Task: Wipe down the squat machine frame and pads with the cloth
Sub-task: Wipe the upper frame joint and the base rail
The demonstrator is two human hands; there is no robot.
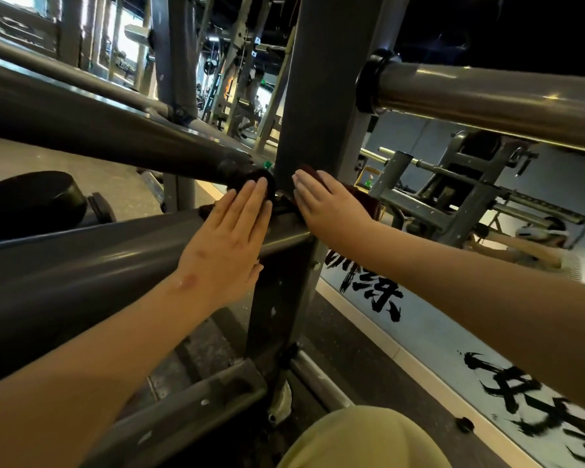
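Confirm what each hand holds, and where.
Nothing gripped: left hand and right hand press flat on the dark reddish cloth against the grey metal frame upright.

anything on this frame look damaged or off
Only worn paint: pale chips fleck the lower part of the upright post and the low bar near the floor. Nothing looks bent or out of place.

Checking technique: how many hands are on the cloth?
2. The left hand lies flat left of the upright post, the right hand flat on its right; cloth shows under both.
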